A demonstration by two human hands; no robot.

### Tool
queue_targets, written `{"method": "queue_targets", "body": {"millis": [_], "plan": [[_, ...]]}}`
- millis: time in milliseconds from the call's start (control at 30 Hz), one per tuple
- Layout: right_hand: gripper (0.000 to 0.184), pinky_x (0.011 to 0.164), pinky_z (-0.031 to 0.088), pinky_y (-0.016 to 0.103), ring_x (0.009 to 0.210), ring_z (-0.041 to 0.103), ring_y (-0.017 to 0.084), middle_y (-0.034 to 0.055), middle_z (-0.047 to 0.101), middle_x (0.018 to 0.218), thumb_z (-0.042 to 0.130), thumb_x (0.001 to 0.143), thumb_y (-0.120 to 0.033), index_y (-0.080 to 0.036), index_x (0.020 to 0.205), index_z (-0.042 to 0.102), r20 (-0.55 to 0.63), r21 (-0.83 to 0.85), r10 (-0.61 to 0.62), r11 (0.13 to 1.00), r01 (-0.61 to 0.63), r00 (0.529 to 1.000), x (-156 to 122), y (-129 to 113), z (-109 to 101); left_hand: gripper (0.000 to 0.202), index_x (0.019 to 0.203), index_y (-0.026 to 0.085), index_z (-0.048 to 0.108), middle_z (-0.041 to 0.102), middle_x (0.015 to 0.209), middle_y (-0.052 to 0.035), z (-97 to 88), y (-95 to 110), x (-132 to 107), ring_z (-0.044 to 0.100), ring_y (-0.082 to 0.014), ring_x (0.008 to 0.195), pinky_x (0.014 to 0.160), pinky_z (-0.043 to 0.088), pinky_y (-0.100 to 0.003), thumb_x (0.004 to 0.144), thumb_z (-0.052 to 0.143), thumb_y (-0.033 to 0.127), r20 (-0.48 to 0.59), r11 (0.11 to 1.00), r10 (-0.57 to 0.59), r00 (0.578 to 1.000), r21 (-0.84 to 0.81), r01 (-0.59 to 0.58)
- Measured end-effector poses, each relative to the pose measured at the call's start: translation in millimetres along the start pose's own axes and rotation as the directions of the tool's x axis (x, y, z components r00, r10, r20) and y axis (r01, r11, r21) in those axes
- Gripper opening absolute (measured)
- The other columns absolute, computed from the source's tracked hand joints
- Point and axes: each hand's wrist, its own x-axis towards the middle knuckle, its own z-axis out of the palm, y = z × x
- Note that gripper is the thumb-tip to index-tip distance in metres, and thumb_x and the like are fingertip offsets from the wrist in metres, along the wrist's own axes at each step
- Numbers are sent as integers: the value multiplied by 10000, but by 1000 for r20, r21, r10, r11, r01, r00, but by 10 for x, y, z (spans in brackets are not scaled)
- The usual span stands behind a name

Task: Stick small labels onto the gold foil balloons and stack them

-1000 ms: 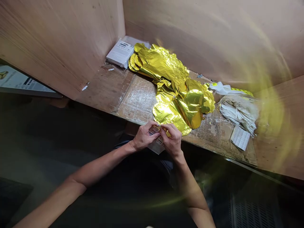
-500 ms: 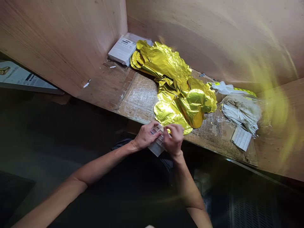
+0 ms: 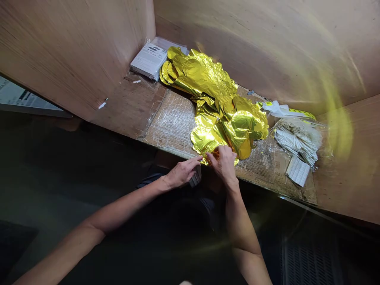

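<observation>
A heap of flat gold foil balloons (image 3: 213, 103) lies along the middle of the wooden bench (image 3: 130, 107). My left hand (image 3: 181, 174) is closed on a small sheet of stickers (image 3: 196, 179) at the bench's front edge; most of the sheet is hidden under the fingers. My right hand (image 3: 224, 162) rests on the nearest gold balloon's front edge, fingers pinched together there. Whether a sticker is under them I cannot make out.
A stack of white printed packets (image 3: 148, 61) sits in the back left corner. At the right lie a clear bag of white sticks (image 3: 297, 138), a small white label sheet (image 3: 297, 171) and a white and yellow packet (image 3: 285, 111). Wooden walls enclose the bench.
My right hand has left the sticker sheet and moved up onto the nearest gold balloon. My left hand has lowered the sheet slightly, now mostly covering it.
</observation>
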Motion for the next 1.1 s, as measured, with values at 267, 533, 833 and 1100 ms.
{"method": "queue_targets", "body": {"millis": [267,533,833,1100], "plan": [[411,751,347,315,790,515,190,11,579,762,449,1046,-480,-227,725,500,270,374,-106,928,-3,957,208,254,31,182,1125,196,704,584,1575,-156,-124,73,55,598,-265,1440,1168,541,-400,963,654,132,27,985,131,991,-120,-127],[404,662,415,312,691,481,181,17,541,717,490,979,-561,-226,758,537,256,468,29,871,-150,966,657,766,-344,220,1087,181,714,582,1580,-152,-54,2,157,654,-282,1375,1129,565,-410,908,638,79,72,996,48,996,-84,-42],[415,1075,376,624,1269,545,400,259,639,1317,537,976,-350,-137,1320,628,-546,-81,416,838,-540,727,678,1558,-759,349,1021,144,747,781,866,-34,-501,136,167,735,-168,747,688,613,-256,820,854,408,-368,836,-443,817,-499,229],[493,1011,466,546,1147,599,354,244,662,1251,501,949,-389,-96,1319,644,-454,60,401,905,-422,796,693,2010,-528,443,1016,144,744,773,872,-39,-666,62,81,713,-170,738,698,605,-262,735,920,438,-338,782,-542,769,-537,316]]}}
